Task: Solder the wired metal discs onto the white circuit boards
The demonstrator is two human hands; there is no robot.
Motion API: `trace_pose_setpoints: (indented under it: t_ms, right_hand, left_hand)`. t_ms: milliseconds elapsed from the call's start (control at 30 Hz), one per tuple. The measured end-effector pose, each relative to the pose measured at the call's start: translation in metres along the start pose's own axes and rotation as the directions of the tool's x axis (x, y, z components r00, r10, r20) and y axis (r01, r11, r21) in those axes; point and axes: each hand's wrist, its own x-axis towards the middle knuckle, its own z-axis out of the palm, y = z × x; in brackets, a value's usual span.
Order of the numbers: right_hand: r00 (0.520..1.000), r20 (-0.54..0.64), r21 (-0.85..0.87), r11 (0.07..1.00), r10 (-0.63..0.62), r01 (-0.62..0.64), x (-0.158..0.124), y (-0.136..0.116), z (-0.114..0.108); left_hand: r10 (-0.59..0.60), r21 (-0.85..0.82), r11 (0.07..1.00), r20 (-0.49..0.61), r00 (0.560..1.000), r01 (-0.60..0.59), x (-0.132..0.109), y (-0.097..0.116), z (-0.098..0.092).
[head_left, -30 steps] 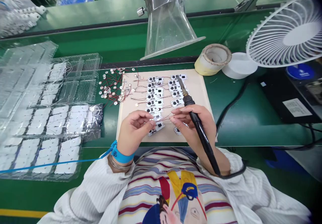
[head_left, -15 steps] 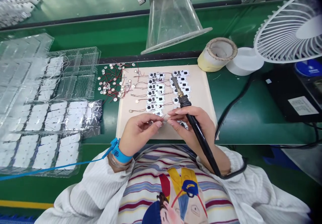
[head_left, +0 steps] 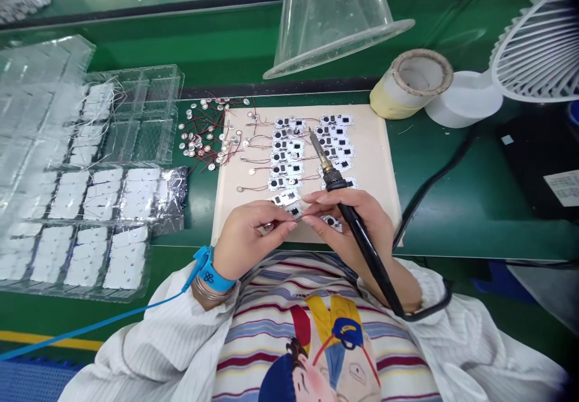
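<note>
Soldering iron (head_left: 360, 242) in right hand (head_left: 350, 224); circuit board (head_left: 294, 210) beside left hand (head_left: 248, 239).

I can't read any words or numbers from here: the white label (head_left: 561, 188) on the black device (head_left: 525, 167) is cut off and blurred, and the blue wrist strap (head_left: 210, 275) shows only a small, unclear mark.

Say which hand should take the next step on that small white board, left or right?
Right, probably: the right hand grips the soldering iron, its tip free. The left hand has its fingers at the small white circuit board, so it suits steadying.
</note>
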Motion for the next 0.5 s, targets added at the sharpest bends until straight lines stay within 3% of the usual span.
trace_pose_setpoints:
  t_ms: [167,333,400,500]
  right_hand:
    - [0.999,0.052,-0.074,0.997,-0.009,0.013,-0.003,0.002,0.006]
    - [0.992,0.104,-0.269,0.958,-0.071,0.097,-0.002,-0.002,0.010]
    - [0.992,0.121,-0.275,0.960,-0.024,0.057,-0.002,-0.002,0.007]
    - [0.982,0.135,-0.197,0.975,0.129,-0.101,-0.006,0.001,-0.001]
  left_hand:
    - [-0.071,-0.036,0.997,-0.001,0.997,0.071,-0.007,0.000,0.003]
    - [-0.102,-0.047,0.994,-0.047,0.994,0.099,-0.021,-0.012,-0.004]
    - [-0.131,0.003,0.991,-0.077,0.988,0.131,-0.026,-0.024,-0.011]
    - [-0.133,0.117,0.982,-0.107,0.985,0.145,-0.029,-0.040,-0.019]
